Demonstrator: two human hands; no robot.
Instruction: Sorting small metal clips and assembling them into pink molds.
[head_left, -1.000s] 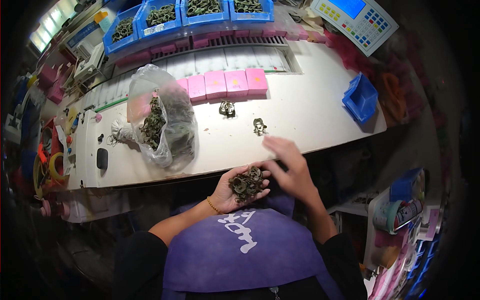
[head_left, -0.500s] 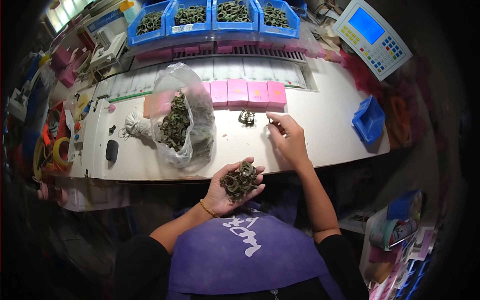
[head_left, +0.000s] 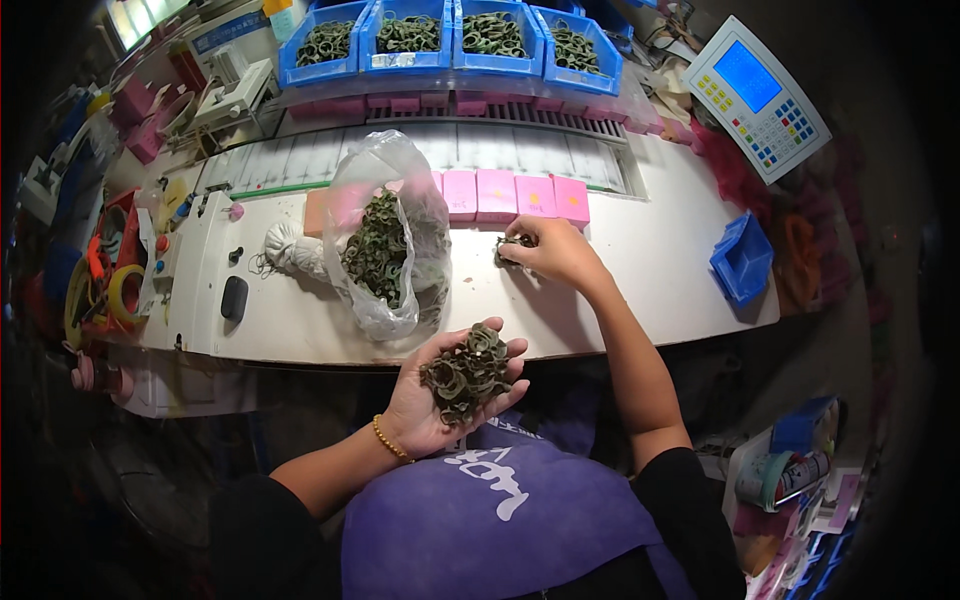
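My left hand (head_left: 412,408) lies palm up over the bench's front edge, cupped under a heap of green rings (head_left: 466,374) that look like small open bands. Over the bench, my right hand (head_left: 556,250) closes its fingertips on a small pile of rings (head_left: 505,252). The hand covers part of that pile, so how many rings it grips is hidden. Left of it stands an open clear plastic bag (head_left: 424,240) with many more green rings (head_left: 377,255) inside.
Pink blocks (head_left: 497,196) stand in a row behind the small pile. Blue bins (head_left: 408,62) of rings line the back. A blue tray (head_left: 742,258) and a keypad unit with a screen (head_left: 760,98) are at right. White cord (head_left: 290,248) and a dark case (head_left: 234,298) lie left.
My right hand has moved left and down onto the small ring pile. My left hand, with its heap, has shifted slightly left. The whole view has shifted a little.
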